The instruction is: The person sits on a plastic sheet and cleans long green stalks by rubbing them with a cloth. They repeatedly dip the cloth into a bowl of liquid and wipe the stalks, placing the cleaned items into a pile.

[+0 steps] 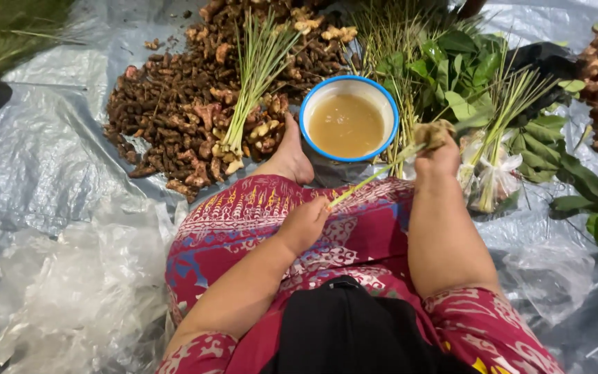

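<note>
The left hand (304, 223) rested on the lap in patterned red cloth, pinching the lower end of a thin pale-green lemongrass stalk (372, 176), while the right hand (439, 158) was closed around its upper end together with a knobbly tan root piece (432, 132). Just beyond stood a blue-rimmed white enamel bowl of cloudy brown water (349, 119), between a heap of brown rhizomes (174, 111) and leafy green bundles (493, 104), all on a grey plastic sheet (50, 159).

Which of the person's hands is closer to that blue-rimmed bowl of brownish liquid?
The right hand. It is raised just right of the blue-rimmed bowl, gripping a pale green stalk. The left hand holds the stalk's lower end, farther below the bowl, over the lap.
</note>
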